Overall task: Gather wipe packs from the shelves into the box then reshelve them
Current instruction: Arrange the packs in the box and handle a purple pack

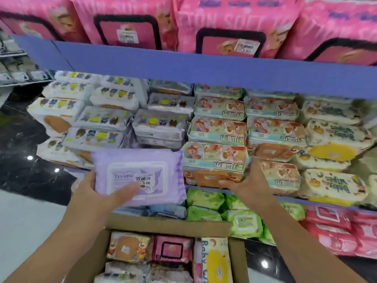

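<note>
Shelves [183,66] well stocked; box [167,223] below holds several packs. Purple pack [138,174] is held before the middle shelf, above the box, long axis left-right, lid face toward the camera. Left grip [95,193] grasps its lower left corner; right grip [248,180] clasps a bear-print pack [279,176] on the shelf. Judged: gathering; next, lower both into the box.

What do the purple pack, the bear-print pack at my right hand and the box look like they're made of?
Purple pack: soft plastic film with a slight sheen and crinkled sealed edges; its white lid looks like rigid plastic. Bear-print pack: likely similar printed film, glossy. Box: matte brown cardboard with a folded flap.
</note>
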The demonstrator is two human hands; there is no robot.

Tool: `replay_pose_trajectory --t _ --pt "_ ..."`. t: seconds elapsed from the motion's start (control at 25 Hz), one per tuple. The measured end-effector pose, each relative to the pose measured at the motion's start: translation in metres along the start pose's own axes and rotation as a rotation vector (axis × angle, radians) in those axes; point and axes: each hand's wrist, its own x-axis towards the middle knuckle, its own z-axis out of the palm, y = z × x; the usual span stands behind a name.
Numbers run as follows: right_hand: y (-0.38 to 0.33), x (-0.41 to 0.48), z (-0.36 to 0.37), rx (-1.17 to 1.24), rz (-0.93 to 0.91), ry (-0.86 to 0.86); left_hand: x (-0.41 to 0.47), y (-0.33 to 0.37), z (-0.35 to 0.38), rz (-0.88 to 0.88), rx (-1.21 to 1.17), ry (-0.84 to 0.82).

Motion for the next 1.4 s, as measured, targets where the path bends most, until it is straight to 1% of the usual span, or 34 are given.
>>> replay_pose_trajectory --t 0.12,0.24,0.32,0.48,0.56,0.68,0.72,0.8,0.92,0.96,1.04,1.12,1.24,1.4 --pt "0.022 0.003 0.017 -0.149 0.076 0.038 -0.004 -0.014 0.009 -0.027 0.007 -0.028" --pt "0.027 0.001 0.023 -0.203 0.061 0.09 -0.01 -0.012 0.014 -0.049 0.043 -0.061" --pt "0.022 -0.007 0.026 -0.157 0.071 0.122 -0.012 -0.006 0.012 -0.046 0.049 -0.066" --pt "0.0 -0.027 0.027 -0.044 0.171 0.195 -0.021 0.012 0.002 -0.037 0.015 -0.095" --pt "-0.018 -0.049 0.022 0.031 0.205 0.223 -0.031 0.026 0.0 -0.02 -0.032 -0.122" --pt "-0.059 -0.105 0.006 0.159 0.174 0.185 -0.051 0.049 -0.001 -0.004 -0.072 -0.155" --pt "-0.071 -0.127 -0.001 0.204 0.18 0.183 -0.059 0.057 0.0 -0.008 -0.085 -0.196" --pt "-0.088 -0.174 -0.015 0.38 0.236 0.179 -0.081 0.074 0.005 -0.038 -0.082 -0.304" --pt "-0.102 -0.223 -0.038 0.707 0.283 0.116 -0.118 0.089 0.02 -0.052 -0.042 -0.431" --pt "-0.104 -0.236 -0.051 0.788 0.277 0.1 -0.133 0.097 0.029 -0.045 -0.012 -0.451" --pt "-0.108 -0.261 -0.081 0.874 0.229 0.09 -0.161 0.112 0.051 0.014 0.017 -0.5" --pt "-0.107 -0.284 -0.128 0.885 0.156 0.121 -0.196 0.137 0.085 0.078 0.016 -0.592" --pt "-0.08 -0.315 -0.217 0.88 0.091 0.213 -0.262 0.176 0.162 0.131 -0.021 -0.692" --pt "-0.028 -0.349 -0.35 0.92 0.056 0.319 -0.338 0.218 0.279 0.142 -0.049 -0.763"
